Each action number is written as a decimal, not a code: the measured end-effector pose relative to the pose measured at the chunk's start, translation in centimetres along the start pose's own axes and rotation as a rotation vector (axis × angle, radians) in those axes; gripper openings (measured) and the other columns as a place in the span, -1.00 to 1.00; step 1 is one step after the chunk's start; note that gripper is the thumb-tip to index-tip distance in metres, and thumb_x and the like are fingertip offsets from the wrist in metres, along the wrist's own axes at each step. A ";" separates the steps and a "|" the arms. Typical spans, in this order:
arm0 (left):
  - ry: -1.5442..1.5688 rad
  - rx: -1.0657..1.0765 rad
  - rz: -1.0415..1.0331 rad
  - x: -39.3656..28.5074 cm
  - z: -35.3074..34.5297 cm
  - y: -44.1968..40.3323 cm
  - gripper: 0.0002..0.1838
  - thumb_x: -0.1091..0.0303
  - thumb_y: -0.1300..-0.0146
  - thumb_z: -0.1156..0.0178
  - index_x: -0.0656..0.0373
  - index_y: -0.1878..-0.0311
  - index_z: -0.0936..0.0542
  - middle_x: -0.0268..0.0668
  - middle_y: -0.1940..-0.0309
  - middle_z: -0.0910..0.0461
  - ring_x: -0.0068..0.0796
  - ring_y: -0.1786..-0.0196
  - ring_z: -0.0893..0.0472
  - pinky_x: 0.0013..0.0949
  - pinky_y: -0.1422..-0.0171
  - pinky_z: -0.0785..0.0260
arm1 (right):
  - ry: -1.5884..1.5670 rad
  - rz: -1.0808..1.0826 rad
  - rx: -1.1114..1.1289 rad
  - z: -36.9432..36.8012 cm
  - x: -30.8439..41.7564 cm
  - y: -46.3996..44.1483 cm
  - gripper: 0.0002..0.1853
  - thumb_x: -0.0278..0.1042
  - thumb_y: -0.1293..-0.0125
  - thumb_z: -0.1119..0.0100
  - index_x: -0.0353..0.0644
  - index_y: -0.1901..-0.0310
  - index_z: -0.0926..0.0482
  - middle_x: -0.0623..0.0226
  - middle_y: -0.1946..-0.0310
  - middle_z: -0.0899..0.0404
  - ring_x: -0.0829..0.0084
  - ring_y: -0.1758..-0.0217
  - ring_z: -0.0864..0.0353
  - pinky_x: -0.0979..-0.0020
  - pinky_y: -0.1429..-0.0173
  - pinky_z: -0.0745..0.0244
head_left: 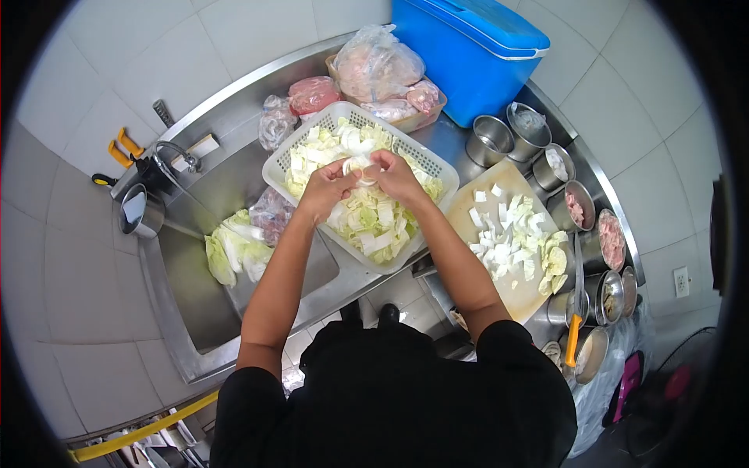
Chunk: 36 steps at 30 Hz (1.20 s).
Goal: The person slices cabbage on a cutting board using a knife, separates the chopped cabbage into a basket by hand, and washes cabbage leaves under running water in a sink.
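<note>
Your left hand (331, 189) and right hand (398, 176) pinch a pale cabbage piece (358, 166) between their fingers above a white basket (435, 161) of chopped yellow-green cabbage (376, 226), on a steel bench (448, 145) by grey tiled walls (265, 35).

We list: bright, diffuse light; darker shade inside the steel sink (195, 304); wide-angle distortion, bowing the wall tiles (101, 300); black, rounded corners; fine details slightly soft.

Downward view from head height
</note>
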<state>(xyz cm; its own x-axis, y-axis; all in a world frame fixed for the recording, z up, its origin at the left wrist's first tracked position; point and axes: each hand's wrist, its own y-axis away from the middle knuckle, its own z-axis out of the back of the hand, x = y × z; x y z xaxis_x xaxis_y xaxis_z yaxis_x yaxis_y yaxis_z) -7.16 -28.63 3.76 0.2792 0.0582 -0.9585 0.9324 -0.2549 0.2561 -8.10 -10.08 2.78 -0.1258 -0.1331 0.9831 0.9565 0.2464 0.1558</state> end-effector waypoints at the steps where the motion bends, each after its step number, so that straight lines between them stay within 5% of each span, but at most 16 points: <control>1: -0.033 0.039 -0.037 0.4 0.1 -0.2 -0.55 0.18 -0.24 -0.38 0.17 -0.13 -0.57 -0.48 0.29 -0.60 -0.76 0.31 -0.52 -0.62 0.26 -0.36 | 0.056 0.105 -0.135 -0.1 -1.1 -1.0 -0.65 -0.29 -0.20 -0.25 -0.32 0.04 -0.53 0.23 0.22 -0.64 0.49 0.19 -0.58 0.45 0.13 -0.47; 5: -0.167 -0.007 -0.090 0.4 -0.8 0.2 -0.54 0.23 -0.23 -0.37 0.25 -0.13 -0.56 -0.39 0.27 -0.58 -0.71 0.33 -0.57 -0.57 0.34 -0.38 | 0.197 0.127 -0.332 -0.1 -1.2 -1.3 -0.62 -0.30 -0.16 -0.24 -0.33 0.03 -0.51 0.13 0.19 -0.65 0.27 0.12 -0.63 0.31 -0.02 -0.49; 9: -0.440 -0.110 -0.193 -1.3 -0.3 1.7 -0.47 0.25 -0.18 -0.41 0.34 -0.14 -0.53 -0.31 0.21 -0.56 -0.64 0.35 -0.60 -0.52 0.36 -0.44 | 0.387 0.192 -0.258 2.6 -1.0 -1.5 -0.69 -0.36 -0.11 -0.25 -0.24 0.10 -0.54 0.14 0.18 -0.65 0.27 0.10 -0.64 0.31 -0.02 -0.49; 12: -0.539 -0.168 -0.236 -2.1 2.9 0.0 -0.45 0.31 -0.13 -0.43 0.40 -0.13 -0.52 -0.16 0.07 -0.56 -0.41 0.26 -0.66 -0.39 0.20 -0.52 | 0.447 0.243 -0.091 4.2 1.1 -1.4 -0.69 -0.41 -0.04 -0.29 -0.24 0.14 -0.56 0.12 0.22 -0.64 0.24 0.11 -0.65 0.33 0.00 -0.49; 14: -0.998 -0.309 -0.614 -0.9 6.0 -2.5 -0.35 0.17 -0.12 -0.43 0.33 -0.20 -0.48 0.07 0.02 -0.53 -0.09 -0.04 -0.61 -0.19 -0.10 -0.48 | 0.516 0.196 -0.055 4.4 1.9 -3.3 -0.62 -0.51 -0.02 -0.31 -0.26 0.06 -0.56 0.21 0.16 -0.62 0.38 0.04 -0.58 0.37 -0.07 -0.45; 16: -1.130 -0.282 -0.575 0.1 7.5 -3.5 -0.30 0.09 -0.11 -0.41 0.31 -0.24 -0.45 0.10 -0.03 -0.52 -0.01 -0.16 -0.51 -0.13 -0.23 -0.38 | 0.749 0.623 -0.036 4.4 0.3 -6.4 -0.54 -0.47 0.00 -0.35 -0.24 -0.01 -0.55 0.12 0.03 -0.58 0.24 -0.10 -0.55 0.28 -0.22 -0.41; 18: -1.316 -0.056 -0.424 2.3 8.7 -7.2 -0.16 -0.11 -0.10 -0.34 0.27 -0.32 -0.36 0.14 -0.22 -0.42 0.08 -0.37 -0.30 -0.05 -0.45 -0.14 | 0.739 0.436 0.121 3.3 -1.9 -8.2 -0.05 -0.27 0.10 -0.47 -0.04 -0.41 -0.26 -0.03 -0.24 -0.42 0.04 -0.26 -0.44 0.14 -0.38 -0.28; 19: -1.224 0.116 -0.348 2.8 8.5 -8.6 -0.19 -0.03 -0.11 -0.36 0.28 -0.32 -0.36 0.12 -0.31 -0.35 0.11 -0.40 -0.26 -0.06 -0.51 -0.02 | 0.753 0.298 0.167 2.2 -2.7 -8.1 0.07 -0.18 0.14 -0.50 0.09 -0.48 -0.14 -0.05 -0.27 -0.40 0.00 -0.31 -0.40 0.11 -0.41 -0.24; 20: -1.261 0.243 -0.492 4.8 9.7 -10.6 -0.20 0.06 -0.11 -0.38 0.29 -0.33 -0.34 0.11 -0.32 -0.33 0.09 -0.39 -0.27 -0.08 -0.55 0.07 | 0.824 0.498 0.151 1.1 -5.6 -9.7 0.07 -0.13 0.14 -0.51 0.15 -0.48 -0.15 -0.09 -0.27 -0.39 -0.06 -0.31 -0.38 0.09 -0.40 -0.24; 21: -1.317 0.061 -0.475 6.1 10.0 -11.1 -0.28 0.18 -0.11 -0.37 0.28 -0.29 -0.37 0.08 -0.28 -0.39 0.07 -0.38 -0.28 -0.09 -0.56 0.09 | 0.936 0.481 0.068 0.4 -5.0 -8.0 -0.03 -0.15 0.07 -0.45 0.10 -0.44 -0.20 -0.09 -0.24 -0.41 -0.14 -0.29 -0.38 0.09 -0.37 -0.27; 24: -1.286 0.059 -0.626 1.6 7.9 -8.8 -0.55 0.37 -0.10 -0.35 0.35 -0.04 -0.52 0.09 0.03 -0.55 0.12 -0.03 -0.50 -0.02 -0.18 -0.28 | 0.794 0.229 -0.049 1.0 -1.6 -4.3 -0.33 -0.24 0.01 -0.36 0.01 -0.24 -0.47 -0.09 -0.21 -0.40 -0.19 -0.19 -0.43 0.14 -0.34 -0.31; 28: -0.979 0.139 -0.359 -5.0 3.0 -5.9 -0.56 0.29 -0.09 -0.42 0.37 0.04 -0.56 0.04 0.07 -0.59 0.00 0.04 -0.58 -0.13 -0.09 -0.39 | 0.575 0.270 -0.199 2.9 -1.1 -2.3 -0.45 -0.29 -0.01 -0.32 -0.01 -0.14 -0.57 -0.15 -0.26 -0.35 -0.18 -0.20 -0.42 0.16 -0.34 -0.31; 30: -0.990 0.142 -0.280 -6.6 1.5 -5.3 -0.47 0.17 -0.05 -0.47 0.39 0.04 -0.58 0.05 -0.07 -0.55 -0.05 -0.05 -0.56 -0.14 -0.15 -0.37 | 0.670 0.389 -0.102 3.5 -0.8 0.3 -0.52 -0.36 -0.05 -0.29 -0.01 -0.09 -0.62 -0.12 -0.28 -0.33 -0.14 -0.23 -0.40 0.17 -0.34 -0.31; 32: -1.444 0.258 -0.327 -7.5 0.5 -5.0 -0.37 0.10 -0.05 -0.47 0.40 -0.06 -0.56 0.12 -0.26 -0.41 0.01 -0.21 -0.49 -0.14 -0.28 -0.33 | 0.663 0.453 -0.184 4.2 -1.3 3.4 -0.56 -0.41 -0.07 -0.26 -0.08 -0.07 -0.62 -0.08 -0.32 -0.31 -0.12 -0.25 -0.38 0.15 -0.35 -0.29; 33: -1.516 0.194 -0.270 -7.5 0.1 -5.0 -0.30 0.05 -0.04 -0.46 0.39 -0.14 -0.53 0.21 -0.37 -0.26 0.06 -0.37 -0.36 -0.13 -0.39 -0.25 | 0.568 0.447 -0.295 5.0 -1.5 5.3 -0.59 -0.43 -0.09 -0.24 -0.11 -0.04 -0.62 -0.05 -0.29 -0.35 -0.09 -0.24 -0.39 0.16 -0.34 -0.30; 36: -1.555 0.159 -0.274 -7.2 -0.3 -5.6 -0.24 0.04 -0.05 -0.46 0.39 -0.21 -0.49 0.25 -0.38 -0.22 0.07 -0.43 -0.29 -0.13 -0.45 -0.19 | 0.392 0.444 -0.538 9.1 -3.5 11.6 -0.66 -0.49 -0.13 -0.20 -0.22 0.00 -0.60 -0.03 -0.13 -0.47 -0.04 -0.17 -0.46 0.18 -0.29 -0.37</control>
<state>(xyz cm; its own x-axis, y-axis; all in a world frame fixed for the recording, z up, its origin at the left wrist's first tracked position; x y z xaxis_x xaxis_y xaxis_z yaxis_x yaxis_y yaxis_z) -14.37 -27.35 9.27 -0.4765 -0.8596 -0.1845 0.8525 -0.5030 0.1420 1.01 1.99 2.03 0.3023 -0.4835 0.8215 0.9039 -0.1282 -0.4080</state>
